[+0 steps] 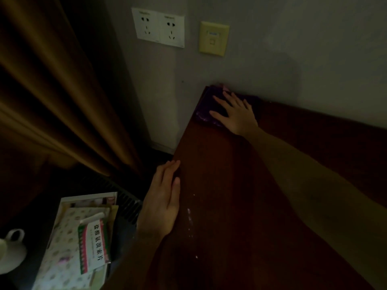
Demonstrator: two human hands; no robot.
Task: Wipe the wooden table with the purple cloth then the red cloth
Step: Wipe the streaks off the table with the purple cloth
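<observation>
Purple cloth [209, 109] lies flat at the far left corner of the wooden table [230, 185], right where the tabletop meets the grey wall [293, 59]. The right hand [236, 114] rests on top of it, palm down, fingers spread and straight, so it presses the cloth onto the wood rather than clenching it; the bare forearm runs back across the table toward the near right. A small pinkish bit shows at the far edge of the cloth against the wall, too dim to identify.

The left hand [163, 201] lies flat along the left edge of the table, nearer the camera, fingers together and extended, gripping nothing. Just right of it, a few small white specks [189, 216] dot the dark reddish wood in a loose line.

On the wall above the cloth sit 2 white power sockets [160, 28] side by side, and a yellowish wall plate [213, 38] to their right. A brown curtain [52, 91] hangs in folds on the left. Below it, at the near left, a lower dark surface holds a floral-patterned box [67, 248] with a red, green and white medicine packet [92, 245] lying on it, and a white cup [10, 252] with a handle at the frame's edge. The scene is dimly lit, and no red cloth shows.
</observation>
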